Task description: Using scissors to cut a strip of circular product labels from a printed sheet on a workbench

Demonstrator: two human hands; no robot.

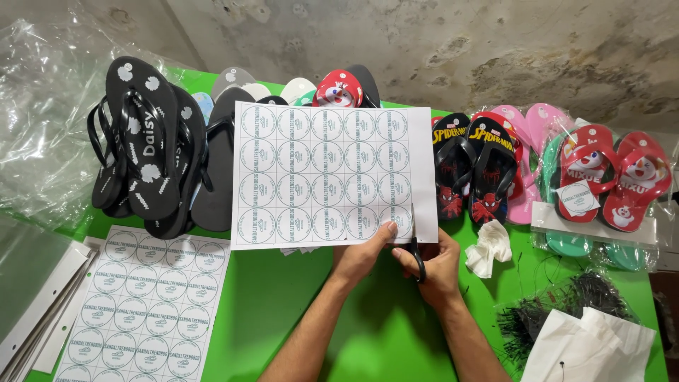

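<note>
A white sheet [325,170] printed with rows of round labels is held up over the green table [283,304]. My left hand [364,251] pinches the sheet's lower edge near its right corner. My right hand [435,265] grips black-handled scissors [415,244], whose blades point upward into the sheet's bottom edge beside the last column of labels. A second printed label sheet [145,301] lies flat on the table at the lower left.
Black flip-flops [152,141] are piled at the left, patterned children's flip-flops [481,166] and red ones in plastic [608,177] at the right. A crumpled white paper [489,247], black ties in a bag [559,308], white cards [587,346] and clear plastic [42,113] surround them.
</note>
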